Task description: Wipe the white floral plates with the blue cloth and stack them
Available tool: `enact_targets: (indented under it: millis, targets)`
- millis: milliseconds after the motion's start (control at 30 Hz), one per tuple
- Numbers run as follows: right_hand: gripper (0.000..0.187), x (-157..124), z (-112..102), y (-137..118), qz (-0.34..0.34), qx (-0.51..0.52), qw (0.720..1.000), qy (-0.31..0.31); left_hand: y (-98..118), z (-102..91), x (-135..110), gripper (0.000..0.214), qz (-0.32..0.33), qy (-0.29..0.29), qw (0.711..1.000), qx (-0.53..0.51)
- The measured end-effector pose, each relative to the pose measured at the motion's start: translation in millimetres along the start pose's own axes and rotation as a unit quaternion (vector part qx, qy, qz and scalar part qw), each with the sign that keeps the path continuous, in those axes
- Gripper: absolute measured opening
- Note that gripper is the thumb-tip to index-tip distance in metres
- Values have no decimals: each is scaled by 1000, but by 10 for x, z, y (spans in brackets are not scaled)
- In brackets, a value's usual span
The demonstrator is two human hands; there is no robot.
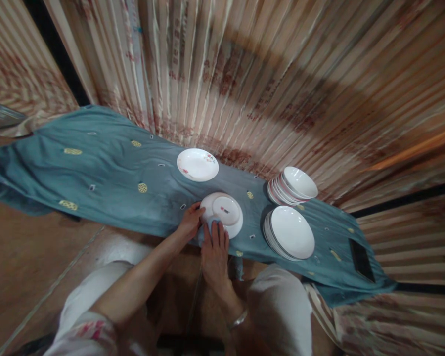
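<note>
An upside-down white plate (233, 206), its foot ring and a small red-and-dark mark facing up, is at the table's front edge. My left hand (191, 221) pinches the plate's left rim between thumb and fingers. Under the fingers of my right hand (214, 247) a light blue cloth (215, 218) is pressed onto the plate's near side. Part of the cloth is hidden by that hand. Just behind, a white plate with red flowers (198, 165) lies face up.
To the right stand a stack of white bowls (299, 183) and, nearer me, a stack of white plates (292, 232). A dark flat object (361, 259) lies at the table's right end. A green patterned tablecloth (111, 168) covers the table; a pleated curtain (244, 74) hangs behind.
</note>
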State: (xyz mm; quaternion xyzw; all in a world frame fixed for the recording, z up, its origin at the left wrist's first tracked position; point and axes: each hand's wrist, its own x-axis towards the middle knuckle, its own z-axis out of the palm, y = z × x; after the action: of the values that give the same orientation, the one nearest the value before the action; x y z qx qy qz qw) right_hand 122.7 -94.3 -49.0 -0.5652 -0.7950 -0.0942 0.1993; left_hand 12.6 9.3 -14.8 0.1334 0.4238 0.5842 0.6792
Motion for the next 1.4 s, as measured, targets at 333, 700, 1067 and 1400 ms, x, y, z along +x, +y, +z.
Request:
enact_targets:
  millis: [333, 700, 1067, 1400]
  targets:
    - [52, 235, -77, 14, -13, 25, 999, -42, -9, -42, 6, 29, 15, -8, 1000, 18]
    - [44, 624, -183, 30, -40, 52, 993, -102, -48, -61, 50, 14, 69, -1, 997, 33]
    - [32, 1111, -253, 55, -49, 47, 987, -143, -26, -18, 35, 26, 10, 31, 999, -10]
    - [27, 1442, -259, 213, -40, 49, 986, -156, -12, 56, 23, 23, -48, 16, 997, -55]
